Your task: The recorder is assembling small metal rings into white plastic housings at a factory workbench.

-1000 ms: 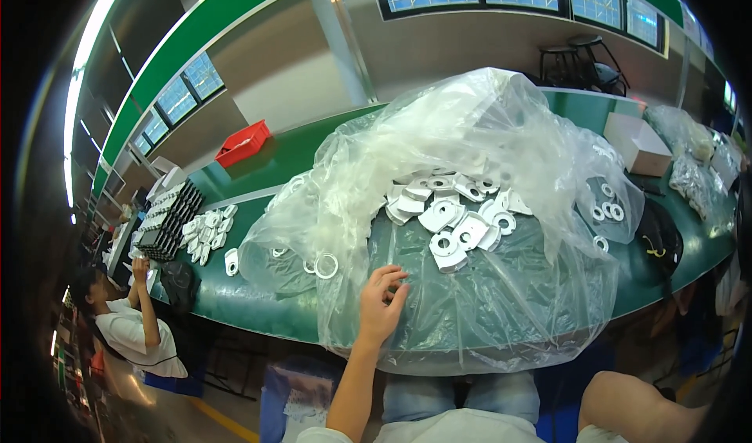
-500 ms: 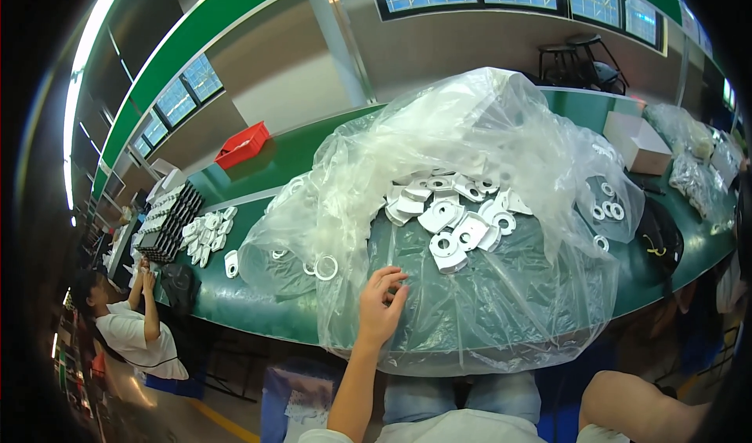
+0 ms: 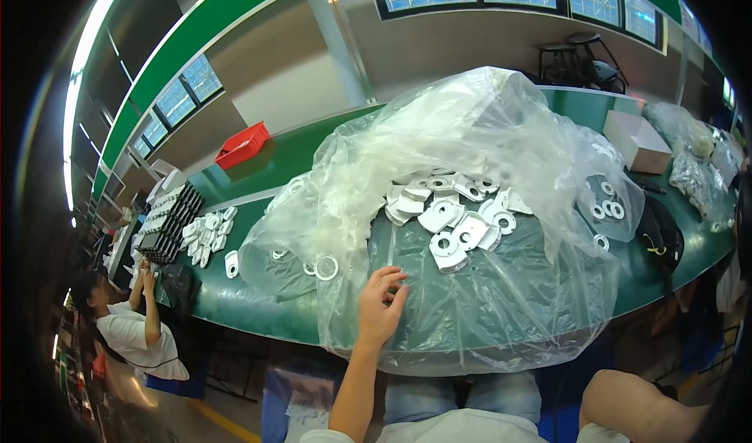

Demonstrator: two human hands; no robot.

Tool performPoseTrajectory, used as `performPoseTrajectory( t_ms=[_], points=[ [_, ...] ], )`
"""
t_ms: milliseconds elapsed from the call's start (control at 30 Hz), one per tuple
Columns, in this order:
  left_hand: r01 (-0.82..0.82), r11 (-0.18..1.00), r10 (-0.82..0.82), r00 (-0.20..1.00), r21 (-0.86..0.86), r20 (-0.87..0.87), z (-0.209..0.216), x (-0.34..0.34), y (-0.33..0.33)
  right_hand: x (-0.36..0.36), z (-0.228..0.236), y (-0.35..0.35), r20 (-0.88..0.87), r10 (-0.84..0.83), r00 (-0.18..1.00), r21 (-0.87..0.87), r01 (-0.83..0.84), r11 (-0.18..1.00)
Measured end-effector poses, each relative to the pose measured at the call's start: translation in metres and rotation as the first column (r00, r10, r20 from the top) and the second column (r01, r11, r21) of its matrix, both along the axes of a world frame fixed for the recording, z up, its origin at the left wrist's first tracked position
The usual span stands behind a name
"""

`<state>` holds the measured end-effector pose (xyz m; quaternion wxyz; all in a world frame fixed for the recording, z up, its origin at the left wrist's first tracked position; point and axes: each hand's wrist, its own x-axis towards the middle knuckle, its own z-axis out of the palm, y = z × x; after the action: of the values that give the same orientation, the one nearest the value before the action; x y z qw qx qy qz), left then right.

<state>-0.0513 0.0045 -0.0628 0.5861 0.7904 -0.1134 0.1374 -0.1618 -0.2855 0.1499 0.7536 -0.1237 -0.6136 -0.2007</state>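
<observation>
My left hand (image 3: 382, 306) rests on the near left part of a large clear plastic bag (image 3: 501, 310) spread over the table. Its fingers are loosely bent and a little apart, with nothing between them. Farther in, a heap of white plastic parts (image 3: 442, 214), each with a round hole, lies at the mouth of the bag. The closest of these parts (image 3: 449, 253) is apart from my fingers, up and to the right. My right arm (image 3: 627, 404) shows at the lower right, bent, but its hand is out of sight.
White rings (image 3: 326, 268) lie under the bag's left side, others (image 3: 608, 209) at its right. Left stand stacked black trays (image 3: 168, 220), loose white parts (image 3: 208, 235) and a red bin (image 3: 243, 145). A white box (image 3: 636, 144) stands right. A co-worker (image 3: 137, 333) sits at far left.
My left hand and the white parts stay where they were. The co-worker at the far left has shifted their forearms slightly.
</observation>
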Motion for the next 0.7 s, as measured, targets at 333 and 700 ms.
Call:
performPoseTrajectory(
  t_ms=[333, 700],
  points=[
    [-0.026, 1.0, 0.026, 0.999, -0.005, 0.028, 0.0021, 0.003, 0.0006, 0.0027, 0.0014, 0.0031, -0.053, -0.015, 0.998, -0.037, 0.013, 0.999],
    [-0.015, 1.0, 0.015, 1.0, 0.013, 0.013, 0.003, -0.0008, 0.0003, -0.0006, 0.0046, 0.0091, -0.112, -0.049, 0.993, -0.077, 0.041, 0.996]
  ],
)
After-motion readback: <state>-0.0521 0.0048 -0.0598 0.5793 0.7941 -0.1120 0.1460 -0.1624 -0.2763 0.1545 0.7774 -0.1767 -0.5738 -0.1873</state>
